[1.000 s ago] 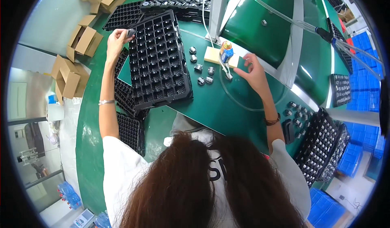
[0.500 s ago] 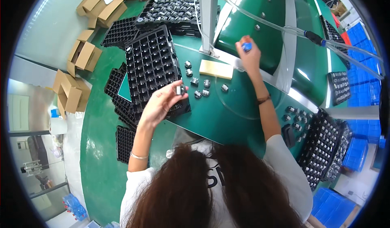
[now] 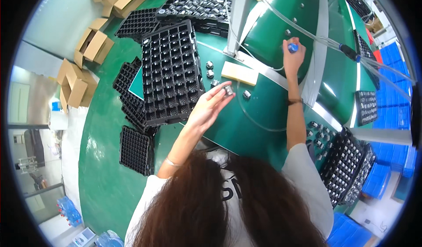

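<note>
My left hand (image 3: 207,109) is over the green table (image 3: 259,115), its thumb and fingers closed on a small silver-and-black cylindrical part (image 3: 228,90). Similar loose parts (image 3: 210,73) stand beside it, some of them hidden by the fingers. Just left of this hand lies a black compartment tray (image 3: 171,71) with many pockets. Farther off, my right hand (image 3: 295,63) is over the green conveyor belt (image 3: 268,40), curled around a small blue object (image 3: 292,48). Its full shape is covered by the fingers.
A yellow block (image 3: 240,73) lies between the hands. Behind it rises a white post (image 3: 239,18), and clear hoses (image 3: 303,27) cross overhead. Filled trays (image 3: 193,7) stand at the back. Another filled tray (image 3: 343,163) and loose parts are at right; open cartons (image 3: 75,86) sit left.
My left hand has moved right, from the tray's edge to above the loose parts. My right hand, with the blue object, has shifted right over the belt. The whole view has also shifted slightly.
</note>
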Motion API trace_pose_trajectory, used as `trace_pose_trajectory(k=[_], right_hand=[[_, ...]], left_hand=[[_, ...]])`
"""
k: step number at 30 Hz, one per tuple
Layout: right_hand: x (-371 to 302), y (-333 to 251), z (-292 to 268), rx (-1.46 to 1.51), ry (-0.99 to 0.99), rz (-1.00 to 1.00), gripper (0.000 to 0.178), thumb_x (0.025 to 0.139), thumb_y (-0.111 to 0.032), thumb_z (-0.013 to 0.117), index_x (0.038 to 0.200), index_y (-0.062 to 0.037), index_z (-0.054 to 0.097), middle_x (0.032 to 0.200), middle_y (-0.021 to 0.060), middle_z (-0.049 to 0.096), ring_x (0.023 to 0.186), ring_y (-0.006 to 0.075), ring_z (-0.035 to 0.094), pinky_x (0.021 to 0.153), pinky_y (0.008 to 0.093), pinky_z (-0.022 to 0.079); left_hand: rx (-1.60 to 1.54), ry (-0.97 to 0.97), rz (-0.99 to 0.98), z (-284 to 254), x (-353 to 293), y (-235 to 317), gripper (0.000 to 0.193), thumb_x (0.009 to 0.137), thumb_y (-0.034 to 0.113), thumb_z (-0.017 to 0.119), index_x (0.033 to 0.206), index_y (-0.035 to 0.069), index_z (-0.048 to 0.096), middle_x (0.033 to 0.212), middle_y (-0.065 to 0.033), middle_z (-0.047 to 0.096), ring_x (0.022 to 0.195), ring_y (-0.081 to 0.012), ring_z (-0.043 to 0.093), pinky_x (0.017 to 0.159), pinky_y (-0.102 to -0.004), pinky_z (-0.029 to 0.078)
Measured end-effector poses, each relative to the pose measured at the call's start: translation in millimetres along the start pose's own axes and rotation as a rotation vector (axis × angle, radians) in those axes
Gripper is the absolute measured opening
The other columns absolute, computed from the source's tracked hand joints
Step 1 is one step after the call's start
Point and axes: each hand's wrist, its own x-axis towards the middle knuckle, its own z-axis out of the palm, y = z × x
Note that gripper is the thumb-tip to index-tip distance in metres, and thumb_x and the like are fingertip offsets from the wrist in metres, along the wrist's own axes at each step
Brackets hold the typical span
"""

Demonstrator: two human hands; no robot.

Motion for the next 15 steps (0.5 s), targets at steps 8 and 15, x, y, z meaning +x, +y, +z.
trace_pose_trajectory(k=[8,15], right_hand=[[-68,-138,-73,1.149,-0.711,0.74,0.019,0.089,-0.019,0.051,0.095,-0.0028,0.058,0.086,0.0036,0.058,0.075,0.0069,0.054,0.067,0.0199,0.043],[-82,-168,-93,1.143,-0.815,0.572,0.02,0.088,-0.015,0.046,0.093,0.001,0.058,0.086,0.0051,0.06,0.075,0.0085,0.054,0.067,0.0215,0.043]], left_hand=[[0.081,0.141,0.138,3,12,-10,0.029,0.087,0.011,0.058,0.113,-0.001,0.055,0.105,-0.007,0.06,0.096,-0.0136,0.057,0.087,-0.0244,0.047],[0.165,0.123,0.125,9,8,-13,0.031,0.084,0.012,0.063,0.112,0.0,0.057,0.1,-0.0044,0.061,0.089,-0.0089,0.056,0.08,-0.0221,0.047]])
